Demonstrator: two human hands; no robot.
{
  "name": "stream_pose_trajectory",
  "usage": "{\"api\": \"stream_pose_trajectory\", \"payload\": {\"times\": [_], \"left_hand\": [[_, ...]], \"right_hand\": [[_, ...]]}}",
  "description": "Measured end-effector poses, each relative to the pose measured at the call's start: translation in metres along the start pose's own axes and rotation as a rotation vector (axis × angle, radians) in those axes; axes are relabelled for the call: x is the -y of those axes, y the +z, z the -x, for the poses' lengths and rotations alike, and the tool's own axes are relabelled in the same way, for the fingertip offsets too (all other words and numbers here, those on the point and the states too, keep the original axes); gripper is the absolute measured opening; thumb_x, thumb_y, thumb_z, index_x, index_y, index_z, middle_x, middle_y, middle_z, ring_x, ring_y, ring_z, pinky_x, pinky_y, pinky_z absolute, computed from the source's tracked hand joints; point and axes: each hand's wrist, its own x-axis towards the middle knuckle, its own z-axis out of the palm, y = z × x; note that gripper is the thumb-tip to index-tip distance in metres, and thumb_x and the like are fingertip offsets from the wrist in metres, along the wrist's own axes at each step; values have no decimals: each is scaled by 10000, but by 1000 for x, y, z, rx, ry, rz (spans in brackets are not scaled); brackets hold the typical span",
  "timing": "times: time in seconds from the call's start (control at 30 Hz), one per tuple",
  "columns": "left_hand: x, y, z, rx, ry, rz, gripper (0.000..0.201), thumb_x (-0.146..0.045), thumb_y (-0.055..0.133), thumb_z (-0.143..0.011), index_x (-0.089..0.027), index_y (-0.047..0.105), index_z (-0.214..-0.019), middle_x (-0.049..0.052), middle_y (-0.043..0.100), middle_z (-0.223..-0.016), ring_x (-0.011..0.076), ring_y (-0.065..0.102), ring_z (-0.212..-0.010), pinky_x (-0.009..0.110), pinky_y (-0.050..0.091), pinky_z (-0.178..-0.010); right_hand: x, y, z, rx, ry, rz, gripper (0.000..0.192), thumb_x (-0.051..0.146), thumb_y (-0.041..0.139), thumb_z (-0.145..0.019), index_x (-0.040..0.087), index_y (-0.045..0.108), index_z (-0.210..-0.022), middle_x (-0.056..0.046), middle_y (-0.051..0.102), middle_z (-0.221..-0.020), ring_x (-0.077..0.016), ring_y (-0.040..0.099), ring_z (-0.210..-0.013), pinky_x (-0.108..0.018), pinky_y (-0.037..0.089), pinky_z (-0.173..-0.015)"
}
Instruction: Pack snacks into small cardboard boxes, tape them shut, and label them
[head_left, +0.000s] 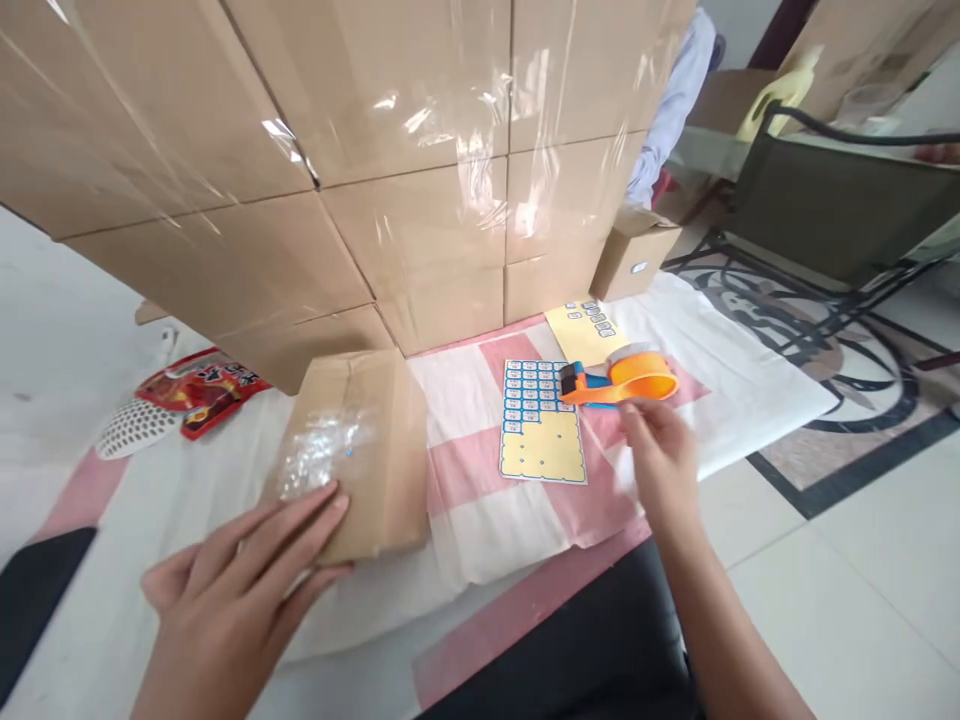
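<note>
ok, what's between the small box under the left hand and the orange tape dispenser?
Head view: pink-and-white cloth and a label sheet lie between the small box and the tape dispenser.

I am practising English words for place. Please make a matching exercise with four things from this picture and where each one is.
Things:
1. small cardboard box
2. orange tape dispenser
3. blue label sheet
4. red packet

Places:
A. far left, beside a white dotted item
B. under the left hand
C. flat on the cloth, in the middle
D. just beyond the right hand

Pairs: 1-B, 2-D, 3-C, 4-A
</note>
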Motion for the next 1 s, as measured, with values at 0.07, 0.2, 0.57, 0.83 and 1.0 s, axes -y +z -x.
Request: {"api": "stream_pose_trajectory", "payload": {"times": [0.07,0.2,0.57,0.83,1.0], "left_hand": [[-6,6,-12,29,98,-165,382,-585,645,-892,-377,784,-1180,3,760,-1265,331,658,-1114,479,307,-1149],[-57,31,-28,-102,331,-263,213,-314,671,-917,-318,773,-1104,39,752,-1246,293,655,-1119,454,325,-1103],[-115,196,-110,542,-90,602,296,-435,695,-886,-207,746,-1068,9,606,-808,159,542,-736,296,444,-695],[-116,191,-118,438,-140,758,197,-386,672,-905,-193,702,-874,58,731,-984,200,667,-957,292,473,-772],[-121,185,-114,623,-293,974,193,-369,642,-916,-180,610,-902,19,699,-764,127,641,-619,278,502,-644]], "right_hand": [[-20,-23,-33,-114,64,168,424,560,707,-824,207,708,-1058,-142,740,-1102,-290,662,-885,-458,494,-806],[-25,-10,-86,-92,-89,303,355,514,637,-856,176,732,-911,-114,754,-949,-276,657,-873,-415,462,-808],[9,31,-50,82,-812,95,231,359,552,-990,251,498,-792,-32,584,-807,-227,566,-831,-384,450,-762],[7,52,-62,-1,-803,214,234,317,483,-1006,268,393,-795,-17,491,-769,-214,490,-735,-377,418,-693],[17,58,-74,-77,-768,248,235,309,486,-991,262,383,-785,-8,482,-758,-196,469,-708,-359,390,-683]]}}
